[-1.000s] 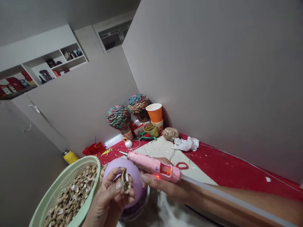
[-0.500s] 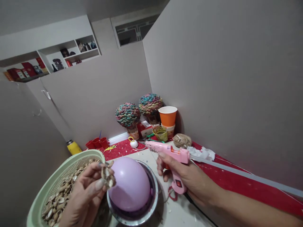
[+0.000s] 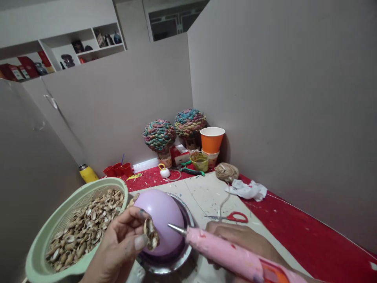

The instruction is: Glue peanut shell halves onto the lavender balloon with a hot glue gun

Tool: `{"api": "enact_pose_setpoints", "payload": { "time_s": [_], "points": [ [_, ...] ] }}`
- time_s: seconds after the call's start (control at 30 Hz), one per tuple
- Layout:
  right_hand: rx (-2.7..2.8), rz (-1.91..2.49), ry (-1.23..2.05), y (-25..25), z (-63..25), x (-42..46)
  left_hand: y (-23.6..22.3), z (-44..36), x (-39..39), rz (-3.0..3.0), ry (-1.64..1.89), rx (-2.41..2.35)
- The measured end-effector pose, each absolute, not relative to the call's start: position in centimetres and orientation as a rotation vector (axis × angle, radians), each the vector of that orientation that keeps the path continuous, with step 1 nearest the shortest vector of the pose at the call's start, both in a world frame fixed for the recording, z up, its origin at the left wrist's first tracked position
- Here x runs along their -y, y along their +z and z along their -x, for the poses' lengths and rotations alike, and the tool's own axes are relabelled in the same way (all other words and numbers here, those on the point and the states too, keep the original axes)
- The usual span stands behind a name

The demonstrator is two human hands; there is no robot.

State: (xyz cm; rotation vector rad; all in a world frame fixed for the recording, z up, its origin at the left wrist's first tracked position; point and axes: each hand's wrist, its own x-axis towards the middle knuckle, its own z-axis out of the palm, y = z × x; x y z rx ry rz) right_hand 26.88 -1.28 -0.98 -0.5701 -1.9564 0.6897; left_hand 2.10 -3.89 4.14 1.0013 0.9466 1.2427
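Between the thumb and fingers of my left hand (image 3: 113, 243) is a peanut shell half (image 3: 151, 235), its pale hollow side turned partly toward the right. My right hand (image 3: 244, 237) is closed around a pink hot glue gun (image 3: 218, 247), whose metal nozzle points left at the shell, a short gap away. Behind the shell, a lilac balloon (image 3: 165, 208) sits in a metal bowl (image 3: 176, 265). Some shell shows at the balloon's left edge, partly hidden by my left hand. A green basket (image 3: 34, 243) full of peanut shells (image 3: 70, 239) stands to the left.
Red-handled scissors (image 3: 238, 217), a twine ball (image 3: 226, 172) and crumpled tissue (image 3: 249, 190) lie on the right. Behind are pliers (image 3: 193, 171), an orange cup (image 3: 212, 140) and two colourful shell-covered balls (image 3: 159, 135) on cups. Red cups (image 3: 118, 169) and a yellow bottle (image 3: 88, 173) stand back left.
The glue gun has swung down and closer, its nozzle now aimed at the shell. My left hand has moved slightly right, with the shell in front of the balloon. The scissors have come into sight.
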Motion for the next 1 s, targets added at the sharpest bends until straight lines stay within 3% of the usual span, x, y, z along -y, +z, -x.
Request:
{"api": "enact_pose_setpoints", "payload": {
  "time_s": [0.2,0.4,1.0],
  "points": [
    [2.03,0.314,0.71,-2.8,-25.3,-0.5,4.0,-2.9,4.2,-0.962,1.218,-0.929],
    [2.035,0.195,0.51,-3.0,-24.6,-0.9,3.4,-2.9,4.1,-0.991,1.217,-0.935],
    [2.058,0.246,0.263,-3.4,-24.3,-1.2,2.3,-2.5,3.8,-1.04,1.196,-0.932]
  ]
}}
